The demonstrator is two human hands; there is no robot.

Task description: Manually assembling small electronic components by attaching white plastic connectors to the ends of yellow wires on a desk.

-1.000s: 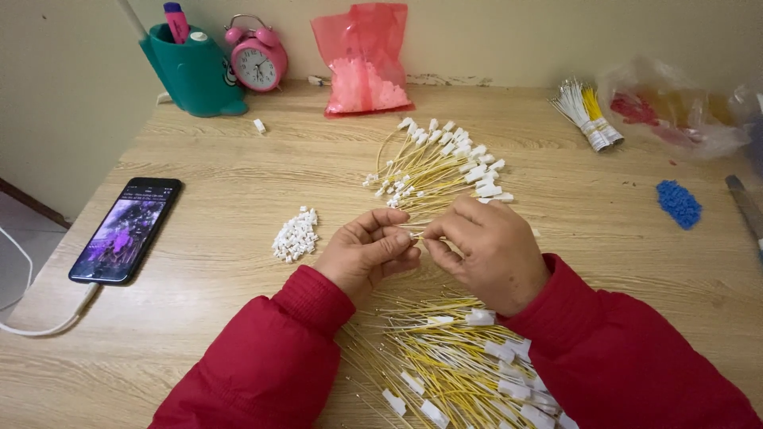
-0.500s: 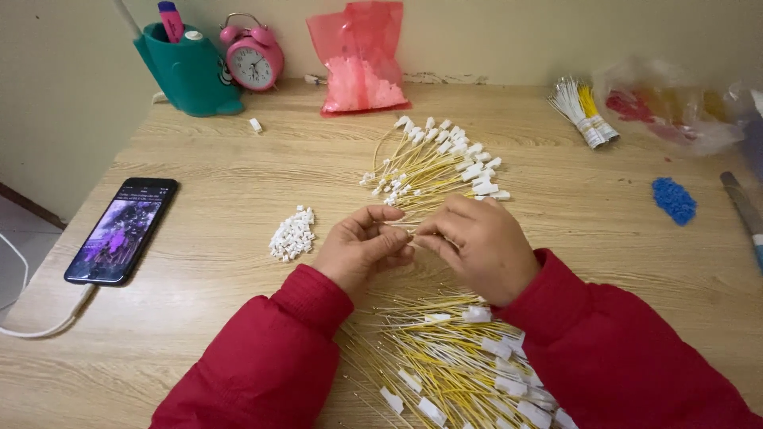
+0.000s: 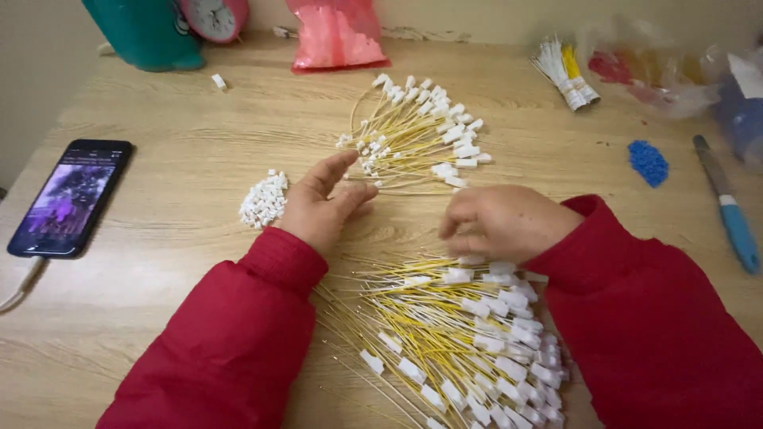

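My left hand (image 3: 326, 208) lies loosely open beside the finished fan of yellow wires (image 3: 417, 143). My right hand (image 3: 509, 222), fingers curled, reaches onto the near wire pile (image 3: 453, 334); whether it pinches one, I cannot tell.

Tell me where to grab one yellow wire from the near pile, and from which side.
Pinch a wire in the near pile by its white connector end, coming from the right beside the right hand: the connectors fan out rightward there, while the thin bare ends lie tangled toward the left.
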